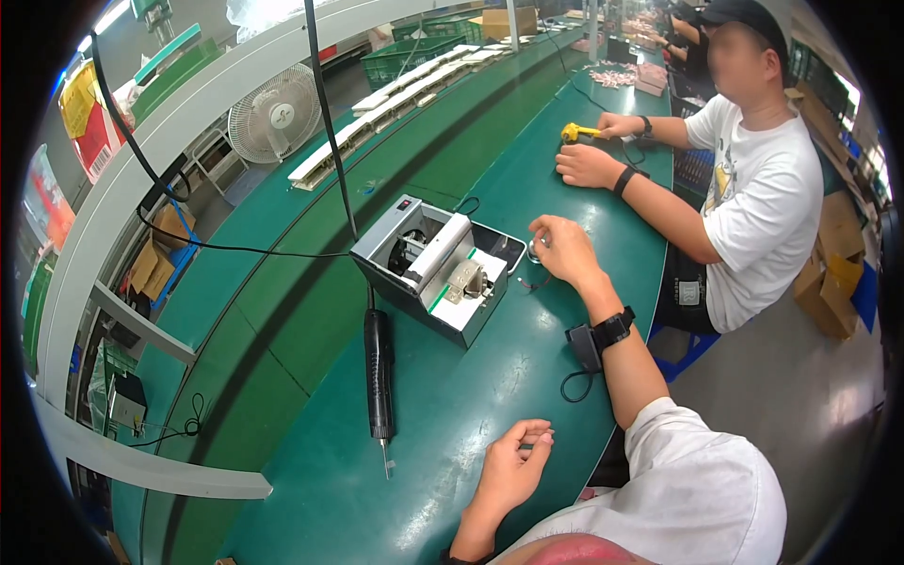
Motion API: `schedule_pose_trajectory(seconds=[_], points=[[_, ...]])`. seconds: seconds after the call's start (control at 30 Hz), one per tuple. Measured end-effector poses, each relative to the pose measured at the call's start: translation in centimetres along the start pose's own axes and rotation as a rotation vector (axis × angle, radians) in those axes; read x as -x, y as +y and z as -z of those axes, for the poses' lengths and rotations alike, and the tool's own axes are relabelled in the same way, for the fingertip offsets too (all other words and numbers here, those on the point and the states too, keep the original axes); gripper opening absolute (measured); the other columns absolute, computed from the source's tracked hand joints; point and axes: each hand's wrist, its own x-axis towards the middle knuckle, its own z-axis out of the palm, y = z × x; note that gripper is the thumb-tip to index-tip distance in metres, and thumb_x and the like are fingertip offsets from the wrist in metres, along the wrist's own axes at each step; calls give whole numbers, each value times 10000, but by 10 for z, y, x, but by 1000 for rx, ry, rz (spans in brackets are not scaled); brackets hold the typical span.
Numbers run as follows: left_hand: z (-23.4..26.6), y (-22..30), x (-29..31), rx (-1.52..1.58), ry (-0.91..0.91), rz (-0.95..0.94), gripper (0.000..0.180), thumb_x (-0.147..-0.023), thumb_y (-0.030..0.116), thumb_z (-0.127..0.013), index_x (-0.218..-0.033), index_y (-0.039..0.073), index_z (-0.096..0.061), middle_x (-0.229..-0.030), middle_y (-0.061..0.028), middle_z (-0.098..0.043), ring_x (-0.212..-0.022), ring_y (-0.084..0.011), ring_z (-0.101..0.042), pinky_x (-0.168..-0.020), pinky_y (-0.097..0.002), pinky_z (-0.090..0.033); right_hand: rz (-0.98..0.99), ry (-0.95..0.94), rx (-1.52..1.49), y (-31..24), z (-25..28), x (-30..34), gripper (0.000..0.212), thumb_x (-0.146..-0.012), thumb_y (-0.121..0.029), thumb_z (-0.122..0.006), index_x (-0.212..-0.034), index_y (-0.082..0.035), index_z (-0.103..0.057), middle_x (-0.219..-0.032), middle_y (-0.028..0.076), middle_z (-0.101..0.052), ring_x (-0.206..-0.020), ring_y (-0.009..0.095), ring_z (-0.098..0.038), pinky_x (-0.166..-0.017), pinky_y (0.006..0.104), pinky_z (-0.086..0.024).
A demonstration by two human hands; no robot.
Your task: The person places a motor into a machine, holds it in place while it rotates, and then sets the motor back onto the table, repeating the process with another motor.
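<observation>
My right hand (568,252) reaches to the far side of a screw feeder (433,268). Its fingers are bent together around something small, mostly hidden, beside a black tray (499,243); a short thin wire (534,282) shows below them. My left hand (513,466) rests low over the near table, palm turned inward. Its fingers are loosely curled, the thumb stands apart, and nothing shows in it. The feeder is a grey and black box with its top uncovered. To its near left a black electric screwdriver (378,372) hangs upright, bit downward.
A co-worker across the green table (452,471) holds a yellow tool (579,132). A conveyor belt (273,348) runs along the left, with white pieces (377,108) in a row beyond it. A grey frame (169,476) and hanging black cables (330,122) stand over the left side.
</observation>
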Motion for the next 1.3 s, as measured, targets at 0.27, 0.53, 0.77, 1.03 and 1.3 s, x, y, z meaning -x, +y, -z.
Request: schedule_pose_trajectory(seconds=[0.27, 0.53, 0.77, 1.03, 1.3], points=[[0, 2, 0, 8, 0, 4, 249, -1009, 91, -638, -1202, -67, -639, -1085, -144, -718, -995, -148, -694, -855, -281, -594, 44, 31, -5, 2, -2, -2, 167, -835, -70, -663, -988, -33, -718, -912, 116, -731, -867, 320, -697, -794, 441, -555], [0, 1, 0, 7, -4, 17, 247, -1010, 93, -637, -1204, -61, -640, -1089, -136, -719, -994, -151, -694, -856, -281, -592, 32, 54, -12, -2, 1, 0, 158, -833, -96, -680, -974, -38, -721, -896, 112, -719, -869, 325, -690, -798, 441, -548], [-1, 0, 0, 6, -2, 15, 245, -1011, 92, -636, -1207, -55, -641, -1098, -126, -718, -1003, -156, -696, -860, -285, -592, 0, -29, 2, 4, -2, -1, 172, -830, -113, -703, -988, -47, -728, -913, 111, -714, -879, 324, -685, -804, 445, -549], [-1, -1, 0, 15, -2, 11, 247, -1011, 90, -634, -1209, -57, -641, -1098, -125, -718, -1008, -156, -694, -862, -287, -591, 39, -17, 19, 5, -4, 1, 164, -842, -84, -685, -995, -48, -732, -918, 120, -722, -908, 343, -677, -833, 460, -548], [-1, 2, 0, -8, -1, 11, 251, -1011, 96, -637, -1207, -61, -640, -1100, -128, -719, -1003, -159, -696, -862, -290, -592, 67, 5, 13, 4, -5, 0, 157, -851, -58, -655, -982, -44, -741, -936, 126, -738, -947, 338, -668, -850, 461, -544]])
